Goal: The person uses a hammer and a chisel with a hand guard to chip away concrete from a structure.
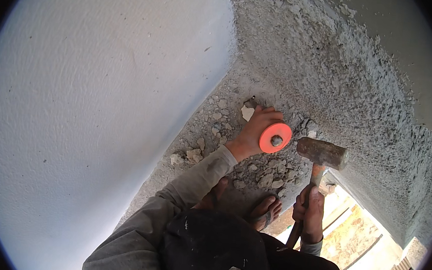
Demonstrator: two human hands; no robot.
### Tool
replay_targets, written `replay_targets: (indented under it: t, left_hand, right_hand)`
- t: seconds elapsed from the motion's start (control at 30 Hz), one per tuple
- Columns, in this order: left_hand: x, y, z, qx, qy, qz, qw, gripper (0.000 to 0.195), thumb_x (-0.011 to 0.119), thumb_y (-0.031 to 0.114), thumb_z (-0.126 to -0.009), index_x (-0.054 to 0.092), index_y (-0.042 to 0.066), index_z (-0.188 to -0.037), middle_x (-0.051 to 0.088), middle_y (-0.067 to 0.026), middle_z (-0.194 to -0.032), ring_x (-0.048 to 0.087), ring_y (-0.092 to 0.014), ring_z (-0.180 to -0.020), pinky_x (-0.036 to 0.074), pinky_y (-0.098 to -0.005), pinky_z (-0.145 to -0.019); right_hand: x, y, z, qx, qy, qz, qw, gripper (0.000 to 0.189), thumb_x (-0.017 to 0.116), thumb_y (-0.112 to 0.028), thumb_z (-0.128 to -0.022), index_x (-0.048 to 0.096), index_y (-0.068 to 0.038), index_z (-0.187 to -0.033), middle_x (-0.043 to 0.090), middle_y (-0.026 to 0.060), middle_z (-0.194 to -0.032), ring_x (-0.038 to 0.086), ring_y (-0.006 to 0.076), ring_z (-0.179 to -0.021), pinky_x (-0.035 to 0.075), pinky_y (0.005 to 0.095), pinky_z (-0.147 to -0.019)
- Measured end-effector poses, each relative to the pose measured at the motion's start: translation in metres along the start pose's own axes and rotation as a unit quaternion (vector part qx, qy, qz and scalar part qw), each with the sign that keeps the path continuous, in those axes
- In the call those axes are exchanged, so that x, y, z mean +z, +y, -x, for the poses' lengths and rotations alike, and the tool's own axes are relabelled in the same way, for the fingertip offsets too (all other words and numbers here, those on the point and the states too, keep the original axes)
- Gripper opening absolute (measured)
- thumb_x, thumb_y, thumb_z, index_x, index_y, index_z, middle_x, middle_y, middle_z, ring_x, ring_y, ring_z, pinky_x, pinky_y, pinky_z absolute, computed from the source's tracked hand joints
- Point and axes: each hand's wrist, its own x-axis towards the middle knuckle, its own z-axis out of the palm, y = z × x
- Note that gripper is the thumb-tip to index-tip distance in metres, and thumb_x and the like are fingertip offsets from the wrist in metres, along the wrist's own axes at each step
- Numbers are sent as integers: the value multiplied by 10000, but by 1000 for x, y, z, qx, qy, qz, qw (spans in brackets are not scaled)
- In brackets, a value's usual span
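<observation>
My left hand [259,129] grips a chisel whose round orange hand guard [267,142] faces up toward me. The chisel's steel striking end [276,140] pokes through the guard; its shaft and tip are hidden behind the hand and guard. My right hand [311,209] is wrapped around the wooden handle [295,234] of a sledgehammer. To the right of the guard, apart from it, hangs the worn steel hammer head [322,153]. Broken mortar rubble [270,173] lies below and around my left hand.
A smooth white wall [100,107] runs along the left. On the right rises a rough, chipped wall [331,75] with smooth plaster [401,47] beyond it. My sandalled foot [267,211] stands by the rubble. A bright drop-off [360,237] opens at the lower right.
</observation>
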Motion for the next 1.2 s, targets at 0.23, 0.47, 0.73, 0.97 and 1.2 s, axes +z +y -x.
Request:
replay_targets:
  t: [0.23,0.47,0.73,0.97,1.2]
  left_hand:
    - [29,-9,21,-141,166,282,934,234,750,216,-640,597,113,-785,546,-17,-925,484,-226,-886,302,-396,-803]
    - [9,39,18,-49,-24,24,998,258,717,143,-692,576,73,-896,510,-41,-892,453,-221,-946,296,-373,-897]
    - [18,6,-2,-48,162,54,984,313,695,25,-674,555,52,-953,484,-76,-986,442,-276,-993,304,-393,-882]
    - [27,1,-13,-85,179,7,980,336,698,86,-721,549,64,-1021,477,-106,-1029,430,-296,-1000,285,-428,-845]
    - [30,-4,-35,-129,226,20,965,337,701,109,-725,552,71,-1025,490,-95,-1011,443,-284,-982,274,-419,-833]
  right_hand:
    - [2,-1,1,-9,0,15,1000,466,362,-497,-976,390,-104,-728,294,-50,-484,227,29,-358,179,204,-321]
    - [-2,1,1,-12,1,22,1000,466,359,-490,-979,390,-98,-728,297,-46,-481,237,35,-358,185,205,-323]
    - [-5,0,3,-7,-2,10,1000,456,355,-486,-981,396,-97,-747,303,-44,-483,244,38,-351,197,209,-317]
    - [-4,-10,4,-49,-21,64,997,482,340,-511,-976,397,-88,-752,312,-44,-484,241,36,-352,200,205,-320]
    - [7,-51,5,-127,-53,118,983,560,334,-602,-938,392,-70,-774,308,-38,-506,226,34,-389,178,208,-353]
